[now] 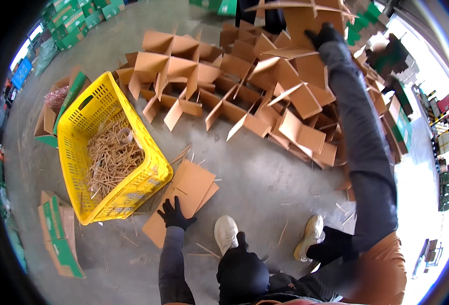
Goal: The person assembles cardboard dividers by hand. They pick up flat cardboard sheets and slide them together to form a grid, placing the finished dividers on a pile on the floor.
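My left hand (176, 214), in a black glove, rests with fingers spread on flat brown cardboard sheets (196, 183) stacked on the floor beside the yellow crate. Far off to the upper right, my right arm is stretched out. There my gloved right hand (327, 36) is closed on a slotted cardboard divider (301, 25), partly cut off by the top of the picture. Below and left of that hand spreads a large heap of assembled cardboard dividers (234, 109), their panels crossed into open cells.
The yellow plastic crate (153, 170) holds many thin cardboard strips (110, 160) and a tape roll (125, 135). A green-and-brown flattened box (59, 234) lies left of it. Loose strips litter the grey floor near my white shoes (226, 233). Green boxes (71, 23) are stacked at the back left.
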`<move>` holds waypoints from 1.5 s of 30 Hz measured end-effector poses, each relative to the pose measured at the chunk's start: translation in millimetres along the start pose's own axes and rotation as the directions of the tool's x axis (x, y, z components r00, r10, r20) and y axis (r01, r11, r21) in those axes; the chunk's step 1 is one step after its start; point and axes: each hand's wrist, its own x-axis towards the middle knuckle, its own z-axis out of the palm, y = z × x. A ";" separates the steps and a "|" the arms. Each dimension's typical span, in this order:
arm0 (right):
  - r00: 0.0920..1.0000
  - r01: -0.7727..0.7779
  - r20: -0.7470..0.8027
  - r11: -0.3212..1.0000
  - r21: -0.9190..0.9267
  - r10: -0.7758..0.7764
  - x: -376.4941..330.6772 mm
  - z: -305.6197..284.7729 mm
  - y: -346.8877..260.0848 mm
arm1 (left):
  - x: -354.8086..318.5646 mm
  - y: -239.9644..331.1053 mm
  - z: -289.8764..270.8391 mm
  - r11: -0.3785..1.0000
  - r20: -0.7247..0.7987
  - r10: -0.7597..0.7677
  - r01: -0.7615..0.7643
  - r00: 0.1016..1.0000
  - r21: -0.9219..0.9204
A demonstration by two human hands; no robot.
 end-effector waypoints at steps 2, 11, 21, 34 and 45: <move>0.994 0.085 -0.093 0.962 0.260 -0.063 -51.8 35.3 -44.2 | -7.3 -1.3 -25.9 0.988 -0.029 -0.113 0.109 0.993 -0.108; 0.728 -0.573 0.685 0.578 0.581 0.033 -454.1 162.2 -29.9 | -40.9 118.4 -3.0 0.789 -0.317 0.396 -0.496 0.862 -0.363; 0.535 -0.359 0.830 0.932 0.058 0.155 -555.8 186.4 76.8 | -14.2 -46.9 38.0 0.993 -0.297 0.054 -0.020 0.953 0.117; 0.509 -0.540 0.811 0.840 0.040 0.289 -569.3 167.7 119.1 | -76.8 -26.1 83.6 0.996 -0.638 -0.086 0.069 0.765 -0.051; 0.840 -0.501 0.530 0.543 0.674 0.117 -464.0 120.8 70.0 | -8.5 181.7 44.5 0.837 -0.237 0.494 -0.531 0.837 -0.129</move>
